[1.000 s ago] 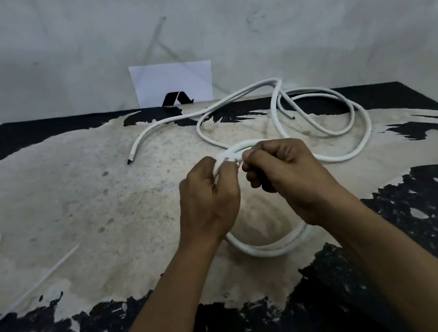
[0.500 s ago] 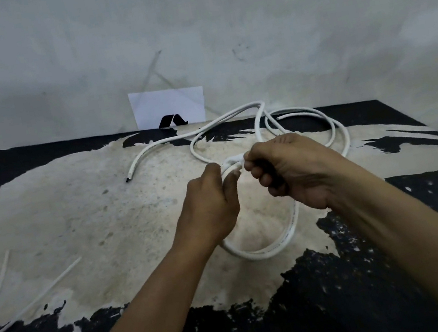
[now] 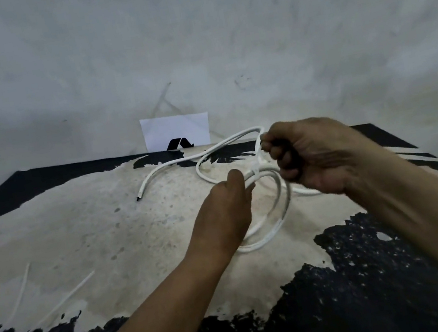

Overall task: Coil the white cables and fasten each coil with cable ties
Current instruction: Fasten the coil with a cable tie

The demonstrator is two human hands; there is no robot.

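Note:
A white cable coil (image 3: 276,221) of two or three turns is lifted above the worn table (image 3: 82,225). My left hand (image 3: 225,214) grips the coil's near left side. A white cable tie (image 3: 258,162) wraps the top of the coil, and my right hand (image 3: 312,155) is a fist pinching the tie's tail, raised up and to the right. More loose white cable (image 3: 198,157) trails from the coil toward the back of the table, one cut end (image 3: 139,198) lying to the left.
Spare white cable ties (image 3: 23,291) lie at the table's left front. A white card with a black mark (image 3: 176,131) leans on the grey wall at the back edge. The table's right edge runs close behind my right forearm.
My right hand has moved up and to the right with the tie's tail, and the coil has risen and tilted with it. The view has tipped upward.

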